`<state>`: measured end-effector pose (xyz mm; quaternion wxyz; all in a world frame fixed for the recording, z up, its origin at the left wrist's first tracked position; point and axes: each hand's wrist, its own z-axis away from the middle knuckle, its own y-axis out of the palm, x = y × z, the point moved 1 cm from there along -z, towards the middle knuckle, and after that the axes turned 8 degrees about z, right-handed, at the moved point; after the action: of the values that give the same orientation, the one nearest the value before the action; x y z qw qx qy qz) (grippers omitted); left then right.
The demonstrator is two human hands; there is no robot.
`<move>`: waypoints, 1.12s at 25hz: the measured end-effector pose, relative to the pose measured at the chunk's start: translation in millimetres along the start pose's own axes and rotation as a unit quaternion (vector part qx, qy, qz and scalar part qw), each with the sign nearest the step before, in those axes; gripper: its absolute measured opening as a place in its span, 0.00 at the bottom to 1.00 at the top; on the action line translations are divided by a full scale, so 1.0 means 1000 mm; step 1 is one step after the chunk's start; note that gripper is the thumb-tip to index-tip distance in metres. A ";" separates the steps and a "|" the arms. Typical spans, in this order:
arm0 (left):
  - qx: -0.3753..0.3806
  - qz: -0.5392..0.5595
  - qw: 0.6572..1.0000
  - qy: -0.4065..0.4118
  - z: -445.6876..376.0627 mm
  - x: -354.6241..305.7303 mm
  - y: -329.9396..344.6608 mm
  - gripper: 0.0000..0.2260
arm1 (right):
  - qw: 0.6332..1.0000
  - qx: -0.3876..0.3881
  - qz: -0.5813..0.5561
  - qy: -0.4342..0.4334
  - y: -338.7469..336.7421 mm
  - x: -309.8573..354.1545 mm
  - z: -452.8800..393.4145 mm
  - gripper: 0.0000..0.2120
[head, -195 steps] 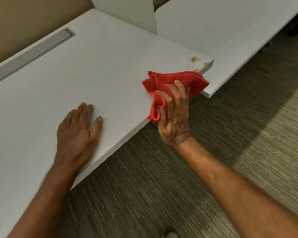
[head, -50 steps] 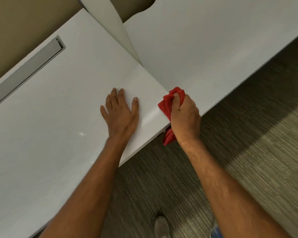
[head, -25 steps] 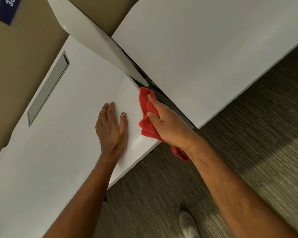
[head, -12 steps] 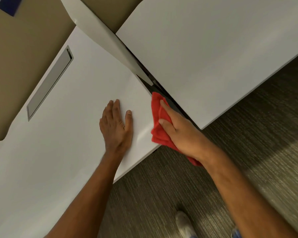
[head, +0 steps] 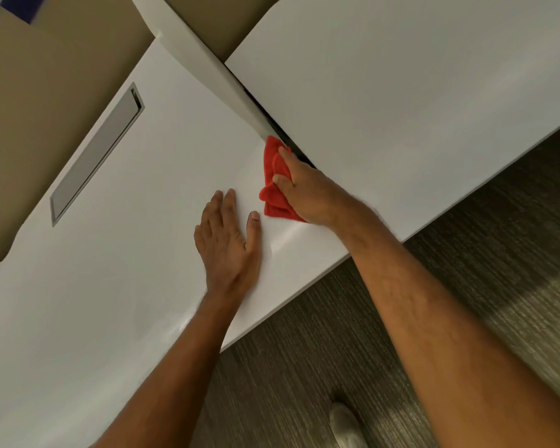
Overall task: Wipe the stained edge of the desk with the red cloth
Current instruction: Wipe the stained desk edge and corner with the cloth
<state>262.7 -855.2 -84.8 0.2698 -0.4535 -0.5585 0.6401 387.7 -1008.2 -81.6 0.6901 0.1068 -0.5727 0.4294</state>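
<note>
Head view: looks down on a smooth white desk top (head: 117,286) with both bare arms reaching in from below.
Right hand: the right hand (head: 307,192) lies palm-down on a crumpled red cloth (head: 274,176), fingers close together and curled over its folds, pinning it to the desk.
Cloth position: on the desk's right-hand edge, beside the dark gap (head: 291,143) that parts this desk from the neighbouring white desk top (head: 401,108); its upper tip reaches the mouth of that gap.
Left hand: the left hand (head: 228,244) rests flat on the desk, fingers straight and nearly together, thumb held out toward the cloth, gripping nothing; the thumb tip sits just beside the cloth's lower corner, not touching.
Blocking: the right hand and wrist cover the cloth's right half and the strip of edge beneath it, so any stain there cannot be made out; the bare surface around looks clean, possibly with a faint sheen.
Divider: a thin white upright panel (head: 207,63) runs along the gap toward the far wall.
Desk fitting: a long grey recessed cable slot (head: 94,156) lies well to the left of both hands.
Wall: a tan partition wall (head: 46,76) stands behind the desk.
Floor: dark striped carpet (head: 466,237) lies below the desk's front edge, with a pale shoe toe (head: 345,421) near the bottom.
</note>
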 end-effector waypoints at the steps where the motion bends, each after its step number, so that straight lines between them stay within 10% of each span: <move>1: 0.002 0.000 1.000 -0.001 0.000 0.000 0.000 0.31 | 1.000 0.000 -0.006 0.002 -0.001 0.002 -0.001 0.30; 11: 0.002 0.002 1.000 -0.003 0.001 0.000 -0.001 0.32 | 0.995 0.011 -0.090 0.034 0.015 -0.042 0.104 0.30; 19: 0.011 0.009 1.000 -0.008 0.002 -0.004 -0.001 0.32 | 0.977 -0.091 0.195 -0.004 0.009 0.010 0.002 0.31; 28: 0.009 0.013 1.000 -0.001 0.001 0.003 0.002 0.32 | 0.914 -0.172 0.364 -0.039 0.041 -0.018 0.096 0.31</move>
<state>260.8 -853.4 -87.8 0.2648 -0.4575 -0.5471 0.6491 292.0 -1053.0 -80.9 0.4708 -0.2130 -0.6631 0.5415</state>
